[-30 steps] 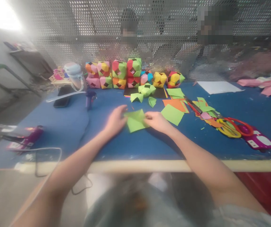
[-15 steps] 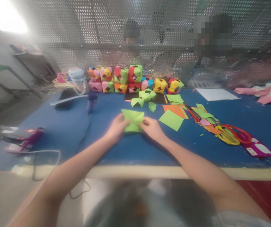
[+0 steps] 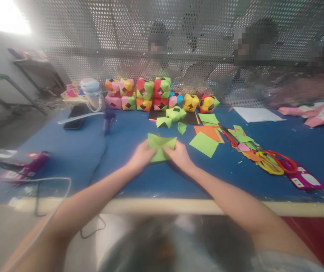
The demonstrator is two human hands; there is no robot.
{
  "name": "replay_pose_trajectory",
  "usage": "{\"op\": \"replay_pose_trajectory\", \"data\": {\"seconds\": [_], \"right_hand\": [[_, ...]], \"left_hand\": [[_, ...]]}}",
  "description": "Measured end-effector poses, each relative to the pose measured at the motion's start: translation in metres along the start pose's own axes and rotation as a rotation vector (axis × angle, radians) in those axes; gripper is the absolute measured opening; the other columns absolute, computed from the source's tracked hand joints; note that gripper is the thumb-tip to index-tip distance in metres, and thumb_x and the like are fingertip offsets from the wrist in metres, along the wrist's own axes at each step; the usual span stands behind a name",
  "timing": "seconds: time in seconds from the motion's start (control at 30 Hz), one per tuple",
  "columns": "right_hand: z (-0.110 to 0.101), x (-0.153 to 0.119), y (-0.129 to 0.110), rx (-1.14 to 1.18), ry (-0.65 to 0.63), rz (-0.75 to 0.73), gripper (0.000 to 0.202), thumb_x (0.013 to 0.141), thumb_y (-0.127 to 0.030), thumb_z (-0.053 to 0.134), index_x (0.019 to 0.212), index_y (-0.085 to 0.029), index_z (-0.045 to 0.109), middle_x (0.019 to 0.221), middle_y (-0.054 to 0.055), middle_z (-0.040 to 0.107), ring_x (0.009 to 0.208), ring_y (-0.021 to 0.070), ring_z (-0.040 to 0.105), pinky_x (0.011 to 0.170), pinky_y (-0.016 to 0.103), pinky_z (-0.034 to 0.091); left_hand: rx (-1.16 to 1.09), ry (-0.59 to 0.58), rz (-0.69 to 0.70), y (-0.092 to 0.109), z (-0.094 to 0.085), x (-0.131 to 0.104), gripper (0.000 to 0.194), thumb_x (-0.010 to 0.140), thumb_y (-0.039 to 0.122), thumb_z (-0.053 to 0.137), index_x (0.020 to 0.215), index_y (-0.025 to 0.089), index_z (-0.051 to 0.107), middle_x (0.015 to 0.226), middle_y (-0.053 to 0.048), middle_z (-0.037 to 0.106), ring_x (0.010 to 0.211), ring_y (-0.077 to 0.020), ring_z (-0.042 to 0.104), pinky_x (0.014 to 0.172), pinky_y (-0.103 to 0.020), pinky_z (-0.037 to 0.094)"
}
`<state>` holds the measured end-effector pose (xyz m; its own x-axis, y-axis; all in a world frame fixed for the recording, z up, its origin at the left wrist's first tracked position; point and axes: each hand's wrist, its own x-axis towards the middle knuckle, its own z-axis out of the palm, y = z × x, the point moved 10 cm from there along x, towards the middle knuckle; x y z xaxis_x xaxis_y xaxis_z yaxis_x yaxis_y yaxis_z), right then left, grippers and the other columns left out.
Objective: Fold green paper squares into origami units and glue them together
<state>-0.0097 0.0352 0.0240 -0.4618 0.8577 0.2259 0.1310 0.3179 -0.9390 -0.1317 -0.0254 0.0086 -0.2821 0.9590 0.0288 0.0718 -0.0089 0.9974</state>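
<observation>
A creased green paper sheet point(image 3: 159, 147) is held just over the blue table, its upper corners raised. My left hand point(image 3: 144, 155) grips its left side, thumb on top. On the right side my right hand point(image 3: 178, 155) pinches the same sheet, with the thumb lying on the paper and the fingers hidden behind it. Beyond the hands lie folded green paper pieces point(image 3: 175, 113). A flat green square point(image 3: 204, 144) rests to the right, close to orange paper point(image 3: 207, 132).
Colourful folded paper balls point(image 3: 145, 90) stand in stacks along the back, beside a lidded cup point(image 3: 91, 92). Scissors point(image 3: 272, 162) and paper scraps lie right, near a purple power strip point(image 3: 306, 177). A glue gun point(image 3: 109, 120) and a phone point(image 3: 75, 117) are left. People sit behind the perforated screen.
My right thumb has moved inward onto the paper, and the right hand now overlaps more of the sheet. The sheet has shifted slightly right, and its upper corners stand up more.
</observation>
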Motion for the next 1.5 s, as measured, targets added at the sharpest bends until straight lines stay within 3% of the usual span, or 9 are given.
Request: {"op": "replay_pose_trajectory", "data": {"seconds": [0.27,0.47,0.67,0.8,0.93,1.1,1.3,1.5], "right_hand": [[0.005,-0.002,0.001,-0.039,-0.037,0.015,0.024,0.068,-0.029,0.053,0.086,-0.015,0.061,0.083,0.005,0.069,0.077,0.0193,0.061,0.070,0.032,0.048],[0.007,-0.005,-0.006,-0.034,-0.046,-0.023,0.020,0.067,-0.029,0.055,0.081,-0.016,0.059,0.080,0.005,0.068,0.075,0.0198,0.061,0.067,0.031,0.048],[0.007,-0.008,-0.003,0.047,-0.081,0.048,0.019,0.067,-0.027,0.052,0.082,-0.017,0.057,0.080,0.003,0.066,0.075,0.0184,0.059,0.066,0.029,0.047],[-0.001,-0.007,0.002,0.087,-0.023,0.079,0.019,0.069,-0.025,0.048,0.086,-0.019,0.054,0.076,0.000,0.061,0.073,0.0163,0.056,0.064,0.026,0.046],[-0.004,-0.007,-0.003,0.106,0.008,0.024,0.014,0.072,-0.027,0.051,0.083,-0.020,0.052,0.079,0.000,0.062,0.074,0.0158,0.057,0.066,0.027,0.046],[-0.007,-0.008,-0.013,0.123,0.025,-0.050,0.021,0.072,-0.031,0.059,0.089,-0.020,0.053,0.085,0.003,0.065,0.076,0.0165,0.060,0.068,0.028,0.048],[-0.011,-0.013,-0.026,-0.010,0.002,-0.129,0.019,0.075,-0.037,0.060,0.081,-0.019,0.061,0.078,0.001,0.065,0.072,0.0160,0.059,0.066,0.027,0.047],[-0.007,-0.018,-0.043,-0.094,-0.054,-0.272,0.026,0.085,-0.039,0.047,0.079,-0.020,0.064,0.078,0.002,0.061,0.073,0.0150,0.055,0.068,0.026,0.045]], "left_hand": [[0.033,-0.008,-0.007,0.003,0.000,-0.001,0.039,0.068,0.015,0.051,0.104,0.013,0.063,0.088,-0.006,0.068,0.079,-0.0181,0.060,0.070,-0.028,0.050],[0.004,0.005,-0.023,0.002,0.000,-0.002,0.039,0.067,0.015,0.053,0.105,0.013,0.062,0.094,-0.007,0.068,0.080,-0.0175,0.061,0.071,-0.028,0.049],[-0.047,-0.045,-0.046,-0.005,0.002,0.000,0.039,0.067,0.017,0.055,0.105,0.013,0.062,0.094,-0.008,0.068,0.075,-0.0172,0.062,0.068,-0.028,0.050],[-0.029,-0.040,-0.053,-0.008,0.000,0.001,0.036,0.069,0.020,0.056,0.104,0.013,0.063,0.095,-0.009,0.068,0.074,-0.0176,0.061,0.066,-0.028,0.049],[-0.024,-0.029,-0.068,-0.006,0.001,-0.001,0.030,0.076,0.030,0.053,0.099,0.013,0.064,0.092,-0.008,0.067,0.078,-0.0187,0.061,0.071,-0.030,0.048],[0.100,-0.071,-0.022,0.009,0.009,-0.009,0.033,0.078,0.041,0.054,0.094,0.015,0.064,0.092,-0.006,0.066,0.084,-0.0201,0.059,0.076,-0.031,0.046],[0.244,-0.088,0.057,0.030,0.017,-0.017,0.028,0.078,0.037,0.052,0.094,0.017,0.064,0.095,-0.005,0.064,0.089,-0.0205,0.056,0.079,-0.030,0.044],[0.300,-0.042,0.056,0.032,0.014,-0.018,0.023,0.075,0.035,0.052,0.084,0.017,0.063,0.081,-0.002,0.062,0.079,-0.0180,0.054,0.071,-0.027,0.043]]}}
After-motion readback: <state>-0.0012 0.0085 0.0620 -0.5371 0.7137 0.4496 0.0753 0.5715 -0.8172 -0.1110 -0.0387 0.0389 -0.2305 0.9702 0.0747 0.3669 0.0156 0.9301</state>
